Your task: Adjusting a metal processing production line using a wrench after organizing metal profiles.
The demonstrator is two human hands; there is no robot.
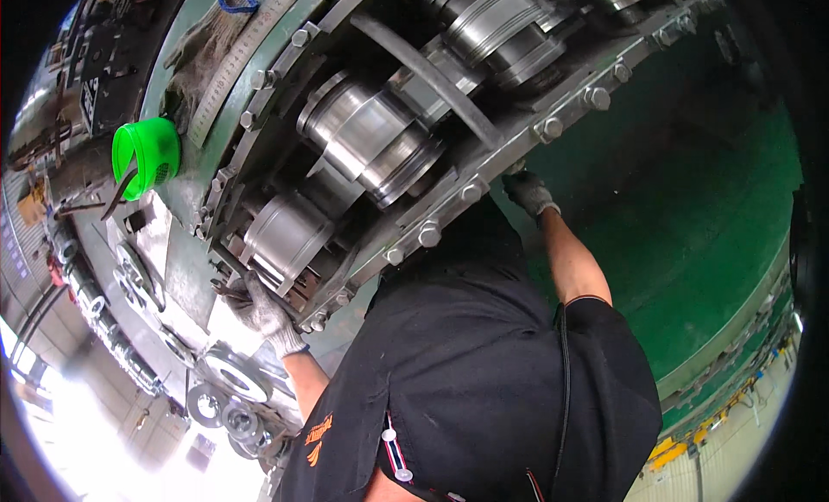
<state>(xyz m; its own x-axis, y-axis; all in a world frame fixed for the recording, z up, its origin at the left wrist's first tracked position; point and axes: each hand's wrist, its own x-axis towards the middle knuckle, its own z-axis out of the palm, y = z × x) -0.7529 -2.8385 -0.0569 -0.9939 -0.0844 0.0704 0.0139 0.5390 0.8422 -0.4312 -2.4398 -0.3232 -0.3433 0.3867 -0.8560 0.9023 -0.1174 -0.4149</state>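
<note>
My left hand (259, 315), in a grey knit glove with darkened fingertips, lies against the lower left end of a long steel machine frame (449, 200). Its fingers are spread beside a dark bar there, and I see nothing held in them. Just beyond the frame's right edge, over a green surface, is my right hand (530, 194) in a similar glove. Its fingers are curled near the row of bolts; what they hold, if anything, is hidden. Inside the frame sit several shiny steel rollers (367, 135), with a round crossbar (427, 79) farther up.
A bright green cup-like container (147, 156), a steel ruler (233, 70) and a grey cloth (203, 57) lie on the green ledge left of the frame. Several metal rings (237, 377) are at lower left. The broad green panel (673, 208) extends on the right.
</note>
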